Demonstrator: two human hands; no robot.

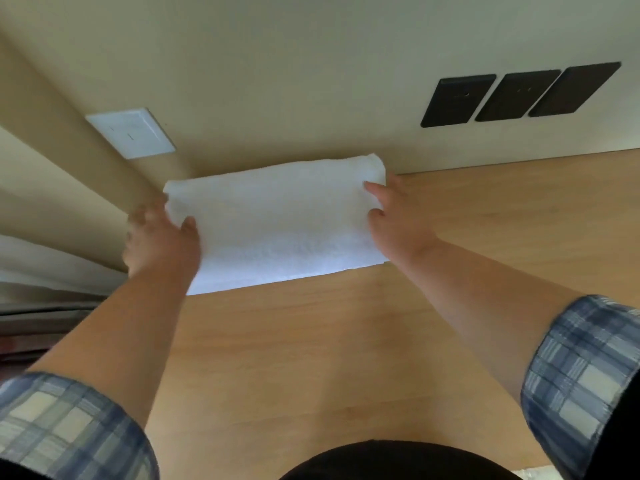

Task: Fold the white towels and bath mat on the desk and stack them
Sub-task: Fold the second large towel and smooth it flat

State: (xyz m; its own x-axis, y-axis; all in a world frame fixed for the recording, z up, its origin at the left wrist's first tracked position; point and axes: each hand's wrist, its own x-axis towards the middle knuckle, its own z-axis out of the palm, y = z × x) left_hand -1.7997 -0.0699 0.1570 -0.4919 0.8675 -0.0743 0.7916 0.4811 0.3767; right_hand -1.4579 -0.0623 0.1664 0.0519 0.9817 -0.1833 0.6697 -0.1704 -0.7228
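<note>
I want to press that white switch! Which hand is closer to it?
Left. The left hand grips the towel at its left edge, just below the white switch; the right hand touches its right edge, farther away.

Single head cam, wide-angle, pitched forward and down across the table (311,358), facing the wall (311,64) behind it. Close in: table's far edge sits at arm's reach, mid-frame.
</note>
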